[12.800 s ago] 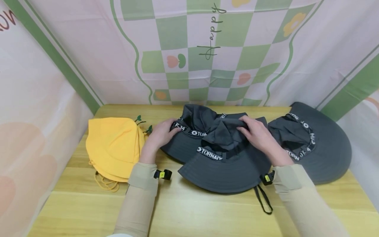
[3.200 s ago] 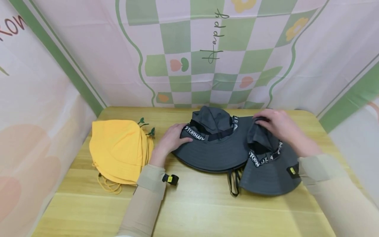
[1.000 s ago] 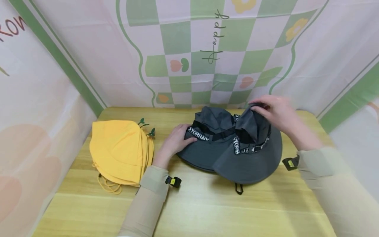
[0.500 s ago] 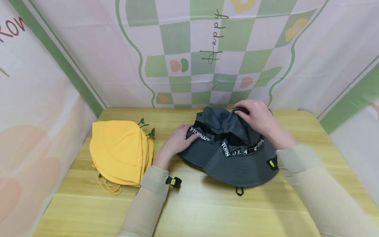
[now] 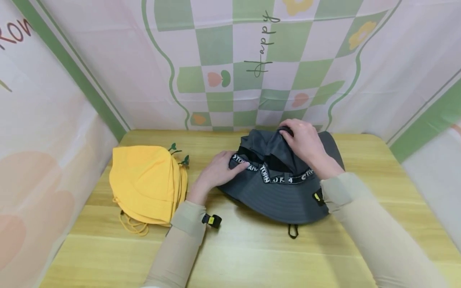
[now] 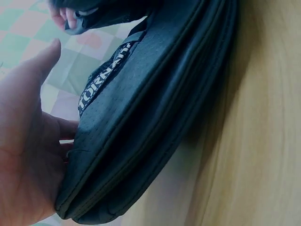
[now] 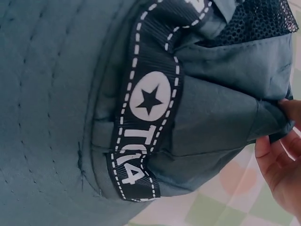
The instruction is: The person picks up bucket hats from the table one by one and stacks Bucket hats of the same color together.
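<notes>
Dark grey wide-brimmed sun hats lie stacked at the middle of the table. My right hand (image 5: 304, 140) pinches the crown of the top sun hat (image 5: 284, 204), which carries a black band with white lettering; the right wrist view shows thumb and fingers (image 7: 284, 160) on the cloth. Behind it, another grey hat's crown (image 5: 255, 140) shows at the left. Against the stack's left side rests my left hand (image 5: 217, 170), thumb straight and apart from the fingers. In the left wrist view several layered brims (image 6: 136, 141) sit beside that palm, with some fingertips hidden behind them.
Yellow hats (image 5: 142, 180), stacked with a cord and small green sprouts, lie to the left on the wooden table (image 5: 245, 256). A black cord loop (image 5: 293, 232) hangs from under the grey brims. A patterned cloth (image 5: 248, 72) stands behind the table.
My right hand has brought the top grey hat leftward from the right side onto the other grey hats. The left hand has shifted slightly right, staying at their left edge.
</notes>
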Motion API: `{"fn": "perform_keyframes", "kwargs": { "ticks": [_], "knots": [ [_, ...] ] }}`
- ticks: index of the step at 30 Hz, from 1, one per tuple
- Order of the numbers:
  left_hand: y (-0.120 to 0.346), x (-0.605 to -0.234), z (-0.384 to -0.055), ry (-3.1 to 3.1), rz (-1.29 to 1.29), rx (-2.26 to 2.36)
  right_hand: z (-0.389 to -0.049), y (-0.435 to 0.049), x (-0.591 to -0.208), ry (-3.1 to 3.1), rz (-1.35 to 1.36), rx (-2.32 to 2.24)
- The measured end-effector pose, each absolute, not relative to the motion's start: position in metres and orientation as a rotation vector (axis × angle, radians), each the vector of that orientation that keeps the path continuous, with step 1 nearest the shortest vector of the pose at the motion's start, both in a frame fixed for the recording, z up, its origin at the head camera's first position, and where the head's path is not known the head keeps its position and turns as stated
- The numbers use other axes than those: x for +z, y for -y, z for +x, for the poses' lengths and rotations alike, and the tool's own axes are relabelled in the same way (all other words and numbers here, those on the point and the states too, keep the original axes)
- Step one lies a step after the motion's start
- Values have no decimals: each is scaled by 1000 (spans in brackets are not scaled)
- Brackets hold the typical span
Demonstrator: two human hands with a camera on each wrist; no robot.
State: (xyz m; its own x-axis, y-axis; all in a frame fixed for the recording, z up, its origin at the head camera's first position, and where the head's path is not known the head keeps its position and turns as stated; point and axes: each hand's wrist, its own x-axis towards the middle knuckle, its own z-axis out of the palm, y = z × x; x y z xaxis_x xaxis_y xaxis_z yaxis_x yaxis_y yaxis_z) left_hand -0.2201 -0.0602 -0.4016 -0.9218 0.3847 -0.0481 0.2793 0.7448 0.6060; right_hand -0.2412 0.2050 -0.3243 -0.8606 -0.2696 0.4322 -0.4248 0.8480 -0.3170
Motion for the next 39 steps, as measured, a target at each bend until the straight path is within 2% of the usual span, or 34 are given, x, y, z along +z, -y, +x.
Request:
{"fn": "perform_keyframes", "kwargs": {
  "ticks": [22,39],
  "knots": [
    [60,-400,-219,-2711,596,861,-246,-171,-329,2588,183,712],
    [64,-403,-221,-2714,648,870,-249,-174,-338,2883,449,675]
  ]
}}
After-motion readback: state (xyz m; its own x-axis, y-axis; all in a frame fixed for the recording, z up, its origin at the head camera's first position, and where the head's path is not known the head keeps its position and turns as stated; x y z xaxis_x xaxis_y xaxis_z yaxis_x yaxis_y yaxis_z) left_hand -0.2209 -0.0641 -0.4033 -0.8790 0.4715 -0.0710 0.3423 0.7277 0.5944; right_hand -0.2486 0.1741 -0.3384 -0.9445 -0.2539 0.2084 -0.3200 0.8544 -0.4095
